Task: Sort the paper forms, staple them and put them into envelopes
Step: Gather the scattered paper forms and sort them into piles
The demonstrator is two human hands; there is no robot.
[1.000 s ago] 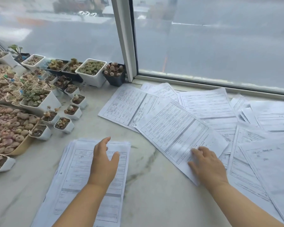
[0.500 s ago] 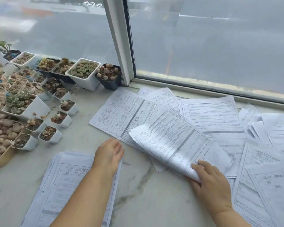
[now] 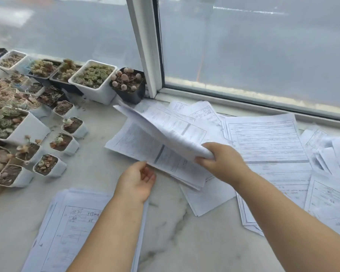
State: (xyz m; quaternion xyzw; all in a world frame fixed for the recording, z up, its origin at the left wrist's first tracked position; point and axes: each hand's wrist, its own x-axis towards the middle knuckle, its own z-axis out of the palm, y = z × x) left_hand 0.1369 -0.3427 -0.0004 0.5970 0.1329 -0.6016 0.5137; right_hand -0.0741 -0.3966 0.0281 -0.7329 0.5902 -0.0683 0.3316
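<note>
Right hand pinches the near corner of a lifted form, arm reaching in from five o'clock, and the sheet curls up toward eleven o'clock above a second form lying flat on the desk. Left hand hovers just at seven o'clock of that sheet, fingers relaxed, palm turned inward, gripping nothing. A neat stack sits under the left forearm; loose forms spread out at three o'clock
</note>
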